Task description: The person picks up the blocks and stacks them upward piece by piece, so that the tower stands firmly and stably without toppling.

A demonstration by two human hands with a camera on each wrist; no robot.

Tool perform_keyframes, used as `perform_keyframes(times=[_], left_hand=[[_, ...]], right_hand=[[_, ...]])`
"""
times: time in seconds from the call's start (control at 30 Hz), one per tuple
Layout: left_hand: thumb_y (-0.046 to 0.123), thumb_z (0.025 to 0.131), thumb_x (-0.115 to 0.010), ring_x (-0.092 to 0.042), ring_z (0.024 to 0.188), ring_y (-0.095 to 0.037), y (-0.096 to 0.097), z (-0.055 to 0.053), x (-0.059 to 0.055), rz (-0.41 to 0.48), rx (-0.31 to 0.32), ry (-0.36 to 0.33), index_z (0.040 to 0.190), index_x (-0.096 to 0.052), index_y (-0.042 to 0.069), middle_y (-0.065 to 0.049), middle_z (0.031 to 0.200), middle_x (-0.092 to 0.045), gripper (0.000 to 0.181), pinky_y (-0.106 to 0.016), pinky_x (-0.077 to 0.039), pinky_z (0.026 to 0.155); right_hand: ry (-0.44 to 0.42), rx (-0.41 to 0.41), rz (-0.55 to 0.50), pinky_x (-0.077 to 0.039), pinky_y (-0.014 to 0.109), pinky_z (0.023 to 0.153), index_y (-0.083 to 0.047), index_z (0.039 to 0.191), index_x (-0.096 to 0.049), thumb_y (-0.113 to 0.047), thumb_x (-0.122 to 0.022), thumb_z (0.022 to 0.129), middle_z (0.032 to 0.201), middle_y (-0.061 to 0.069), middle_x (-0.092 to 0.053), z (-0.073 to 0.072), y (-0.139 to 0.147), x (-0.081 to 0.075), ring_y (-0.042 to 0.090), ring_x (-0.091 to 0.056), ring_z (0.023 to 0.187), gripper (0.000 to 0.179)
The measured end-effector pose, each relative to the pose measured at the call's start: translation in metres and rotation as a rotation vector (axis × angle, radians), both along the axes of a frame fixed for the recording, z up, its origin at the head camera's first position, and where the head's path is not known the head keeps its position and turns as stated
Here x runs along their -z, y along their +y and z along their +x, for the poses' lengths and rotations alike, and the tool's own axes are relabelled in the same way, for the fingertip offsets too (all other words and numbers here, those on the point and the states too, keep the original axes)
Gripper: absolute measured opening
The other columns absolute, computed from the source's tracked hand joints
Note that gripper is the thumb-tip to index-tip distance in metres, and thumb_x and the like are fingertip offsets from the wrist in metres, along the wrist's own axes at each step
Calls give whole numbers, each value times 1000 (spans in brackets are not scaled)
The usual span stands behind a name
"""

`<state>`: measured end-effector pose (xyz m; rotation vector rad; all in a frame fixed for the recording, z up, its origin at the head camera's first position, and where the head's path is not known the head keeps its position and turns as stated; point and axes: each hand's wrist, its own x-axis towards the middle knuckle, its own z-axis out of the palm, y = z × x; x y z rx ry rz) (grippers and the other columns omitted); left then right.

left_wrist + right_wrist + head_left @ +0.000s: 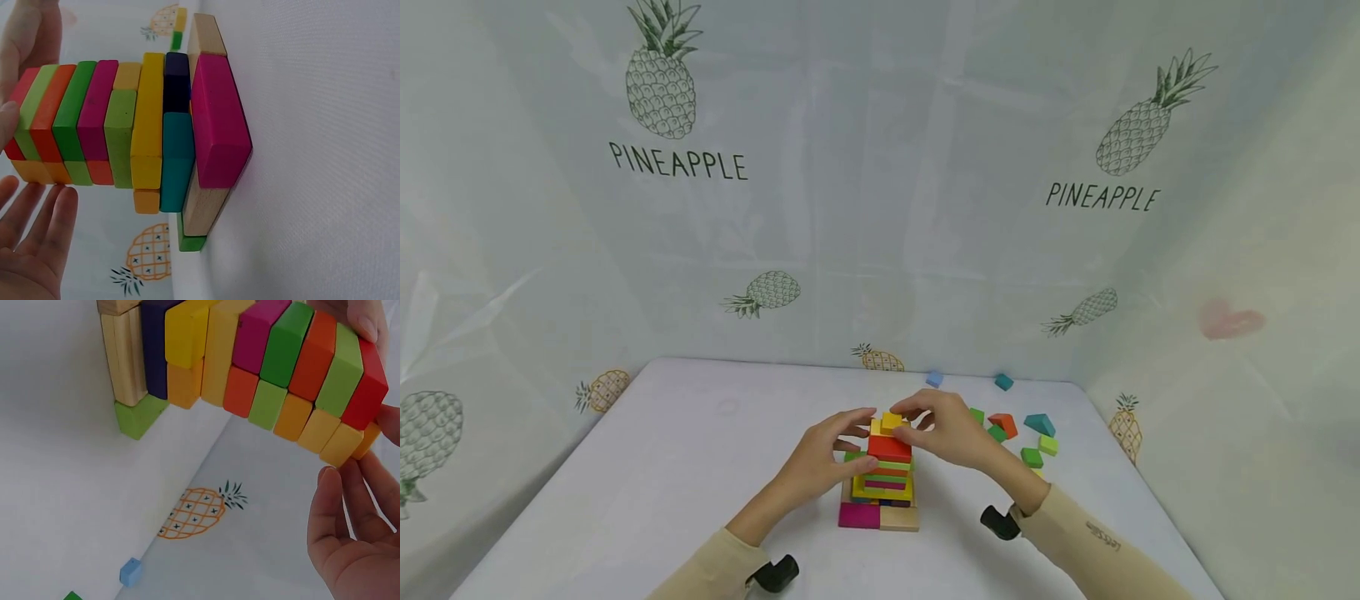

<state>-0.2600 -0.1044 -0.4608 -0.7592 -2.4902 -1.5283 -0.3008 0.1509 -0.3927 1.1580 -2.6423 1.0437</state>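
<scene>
A stacked tower of coloured wooden blocks point(890, 469) stands on the table, with a magenta block point(220, 119) and plain wood blocks point(124, 356) at its base. Near the top lies a red block point(890, 448). My right hand point(951, 429) pinches a small yellow-orange block point(891, 422) at the very top between thumb and fingers. On the tower's left side is my left hand point(820, 462), its fingers spread loosely around the upper layers. Its thumb lies close against the tower's side; whether it presses there I cannot tell.
To the right of the tower lie several loose blocks, among them an orange-red one point(1004, 424), a teal one point(1041, 424) and a green one point(1032, 457). A light blue block point(934, 379) sits by the table's back edge. Pineapple-printed curtains point(880, 208) surround the table.
</scene>
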Motion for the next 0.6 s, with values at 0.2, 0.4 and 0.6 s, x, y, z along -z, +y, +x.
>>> perform_keyframes(times=[0.2,0.4,0.6], left_hand=[[34,94,-83,-66,125,-20,0,0,1,0,3,20,157,-51,24,1,145,-63,71,-36,-60,99],[34,94,-83,-66,125,-20,-1,0,1,-10,12,38,158,-50,16,0,146,-63,74,-38,-61,98],[36,94,-83,-65,125,-19,0,-2,3,-12,19,52,158,-51,23,3,147,-62,73,-36,-61,97]], right_hand=[[-21,9,-22,-64,33,85,-10,124,-77,-25,-80,97,114,-1,-75,0,-6,3,17,-68,102,31],[-30,35,-41,-62,27,84,-12,123,-78,-25,-81,97,115,-1,-76,0,-9,7,17,-69,102,30],[-30,41,-55,-61,25,82,-15,123,-78,-27,-81,97,115,-5,-76,-1,-10,11,15,-68,101,29]])
